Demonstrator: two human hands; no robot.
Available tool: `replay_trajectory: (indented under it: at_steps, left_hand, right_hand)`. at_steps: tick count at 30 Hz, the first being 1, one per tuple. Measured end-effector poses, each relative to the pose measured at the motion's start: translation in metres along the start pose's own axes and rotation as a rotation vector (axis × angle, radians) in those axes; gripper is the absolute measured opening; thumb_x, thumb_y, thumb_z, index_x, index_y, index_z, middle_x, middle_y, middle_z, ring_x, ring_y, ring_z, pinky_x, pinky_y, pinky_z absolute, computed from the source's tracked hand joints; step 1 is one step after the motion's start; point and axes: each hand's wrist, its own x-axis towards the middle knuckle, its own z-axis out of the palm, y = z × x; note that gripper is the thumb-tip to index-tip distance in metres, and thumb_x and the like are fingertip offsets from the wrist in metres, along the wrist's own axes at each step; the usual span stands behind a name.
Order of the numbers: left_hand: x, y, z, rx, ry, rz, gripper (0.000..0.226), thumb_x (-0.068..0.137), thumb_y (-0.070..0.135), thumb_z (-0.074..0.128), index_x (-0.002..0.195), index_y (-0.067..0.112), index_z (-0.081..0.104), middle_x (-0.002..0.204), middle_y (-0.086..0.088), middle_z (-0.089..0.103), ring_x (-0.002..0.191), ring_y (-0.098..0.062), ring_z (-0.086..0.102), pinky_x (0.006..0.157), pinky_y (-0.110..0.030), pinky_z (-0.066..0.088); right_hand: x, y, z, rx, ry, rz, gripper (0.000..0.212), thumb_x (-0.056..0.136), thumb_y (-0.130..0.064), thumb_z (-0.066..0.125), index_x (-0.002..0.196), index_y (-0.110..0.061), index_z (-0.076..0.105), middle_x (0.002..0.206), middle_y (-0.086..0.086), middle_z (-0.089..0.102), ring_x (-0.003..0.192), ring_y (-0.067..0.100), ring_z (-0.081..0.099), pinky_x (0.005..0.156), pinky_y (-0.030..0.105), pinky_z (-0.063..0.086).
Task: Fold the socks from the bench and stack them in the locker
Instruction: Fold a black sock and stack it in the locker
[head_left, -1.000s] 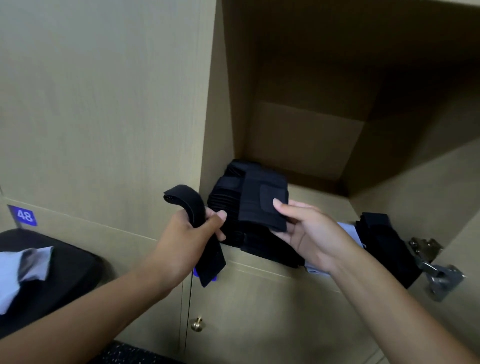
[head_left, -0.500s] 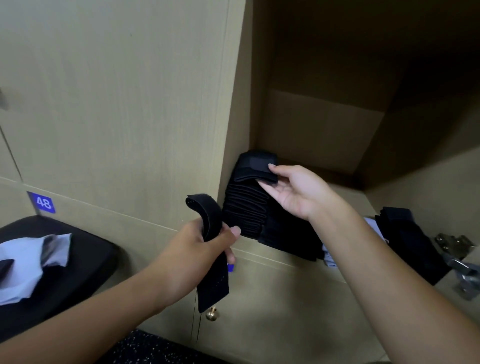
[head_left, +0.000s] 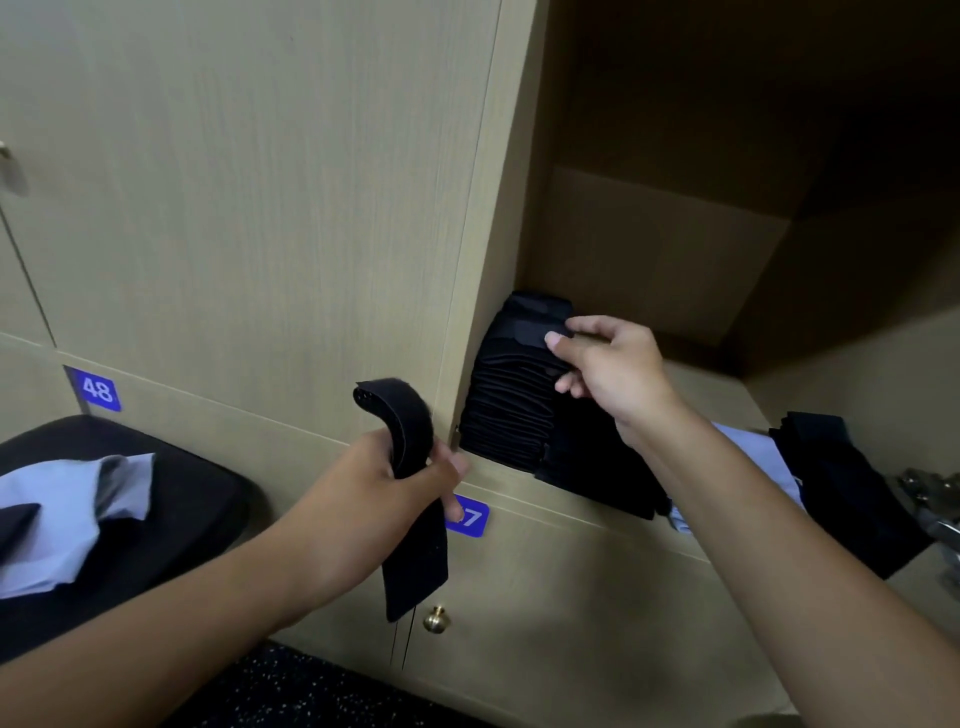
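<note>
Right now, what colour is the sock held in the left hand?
Black. The sock in the left hand shows best in the head view.

Two hands (head_left: 387, 483) (head_left: 613, 371), one loose black sock (head_left: 415, 519), one sock stack (head_left: 511, 400), two number plates (head_left: 97, 389) (head_left: 470, 518), one brass knob (head_left: 435, 619)

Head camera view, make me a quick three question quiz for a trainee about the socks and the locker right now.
1. True or false: the left hand grips a black sock in front of the closed locker doors, outside the open locker.
2. Where does the right hand touch? A) brass knob B) top of the stack of black socks C) metal hinge
3. Fill in: the blue label above the bench reads ____.

Key: 1 true; 2 B; 3 48.
</note>
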Motion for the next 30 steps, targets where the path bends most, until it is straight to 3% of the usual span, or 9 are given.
replay_trajectory:
  at_steps: [7, 11, 14, 17, 19, 22, 24, 27, 30]
  left_hand:
    - [-0.001, 0.001, 0.004, 0.009, -0.008, 0.005, 0.019, 0.099, 0.031, 0.062, 0.099, 0.013, 0.065, 0.081, -0.005, 0.076, 0.075, -0.011, 0.064, 0.082, -0.032, 0.053]
    - [-0.001, 0.001, 0.003, 0.003, -0.01, 0.003, 0.02, 0.099, 0.032, 0.062, 0.099, 0.012, 0.064, 0.081, -0.006, 0.076, 0.076, -0.013, 0.065, 0.08, -0.031, 0.052]
    - [-0.001, -0.001, 0.001, 0.029, -0.018, 0.008, 0.022, 0.098, 0.034, 0.062, 0.098, 0.013, 0.064, 0.082, -0.005, 0.076, 0.082, -0.019, 0.067, 0.088, -0.037, 0.053]
    - [-0.001, -0.002, 0.001, 0.023, -0.022, 0.007, 0.025, 0.099, 0.035, 0.062, 0.098, 0.011, 0.065, 0.083, -0.006, 0.076, 0.08, -0.015, 0.064, 0.089, -0.041, 0.053]
    - [-0.002, 0.001, 0.001, 0.021, -0.047, 0.005, 0.028, 0.099, 0.038, 0.06, 0.1, 0.01, 0.067, 0.085, -0.005, 0.077, 0.08, -0.017, 0.066, 0.09, -0.039, 0.053]
    - [-0.007, 0.009, 0.0, 0.015, -0.104, -0.002, 0.036, 0.099, 0.045, 0.055, 0.1, 0.013, 0.071, 0.093, -0.002, 0.078, 0.091, -0.019, 0.071, 0.088, -0.029, 0.054]
    - [-0.011, 0.014, 0.0, 0.002, -0.16, 0.005, 0.038, 0.098, 0.046, 0.053, 0.103, 0.013, 0.071, 0.093, -0.004, 0.078, 0.086, -0.014, 0.072, 0.081, -0.022, 0.056]
    - [-0.013, 0.02, 0.002, -0.013, -0.244, 0.025, 0.036, 0.093, 0.044, 0.055, 0.106, 0.013, 0.068, 0.09, -0.008, 0.077, 0.082, -0.011, 0.07, 0.075, -0.017, 0.056]
    - [-0.011, 0.021, 0.008, -0.024, -0.315, 0.05, 0.03, 0.097, 0.036, 0.057, 0.107, 0.009, 0.067, 0.086, -0.013, 0.075, 0.081, -0.017, 0.069, 0.077, -0.024, 0.057]
  right_hand:
    - [0.005, 0.004, 0.002, 0.2, 0.055, 0.02, 0.036, 0.093, -0.015, 0.075, 0.128, -0.009, 0.066, 0.082, 0.001, 0.074, 0.047, 0.008, 0.056, 0.06, 0.021, 0.051]
    - [0.005, 0.01, 0.006, 0.072, 0.066, -0.007, 0.039, 0.091, -0.022, 0.078, 0.126, -0.008, 0.066, 0.06, 0.002, 0.067, 0.043, 0.009, 0.054, 0.053, 0.02, 0.045]
    - [0.005, 0.012, 0.006, -0.033, 0.055, -0.046, 0.043, 0.09, -0.025, 0.079, 0.126, -0.007, 0.065, 0.061, 0.008, 0.065, 0.04, 0.006, 0.054, 0.047, 0.018, 0.041]
    - [0.003, 0.012, 0.005, -0.177, 0.069, -0.11, 0.04, 0.087, -0.032, 0.081, 0.119, -0.011, 0.068, 0.059, 0.001, 0.064, 0.039, 0.0, 0.052, 0.055, 0.02, 0.043]
    - [0.001, 0.012, 0.004, -0.269, 0.088, -0.15, 0.034, 0.087, -0.037, 0.08, 0.112, -0.018, 0.069, 0.061, 0.0, 0.066, 0.052, 0.003, 0.06, 0.063, 0.024, 0.046]
    - [-0.005, 0.01, 0.002, -0.261, 0.111, -0.207, 0.022, 0.089, -0.037, 0.077, 0.102, -0.021, 0.071, 0.076, 0.01, 0.073, 0.072, 0.023, 0.069, 0.072, 0.033, 0.056]
    - [-0.02, 0.005, 0.001, -0.257, 0.121, -0.284, 0.013, 0.092, -0.034, 0.074, 0.093, -0.022, 0.072, 0.067, 0.01, 0.07, 0.064, 0.021, 0.066, 0.069, 0.03, 0.053]
    - [-0.053, -0.008, -0.001, -0.22, -0.004, -0.306, 0.027, 0.096, -0.038, 0.068, 0.083, -0.015, 0.072, 0.051, 0.001, 0.058, 0.049, 0.011, 0.05, 0.057, 0.026, 0.04]
    - [-0.085, -0.019, -0.003, -0.147, -0.339, -0.097, 0.042, 0.099, -0.05, 0.059, 0.086, -0.012, 0.074, 0.064, 0.0, 0.069, 0.058, 0.014, 0.06, 0.056, 0.026, 0.044]
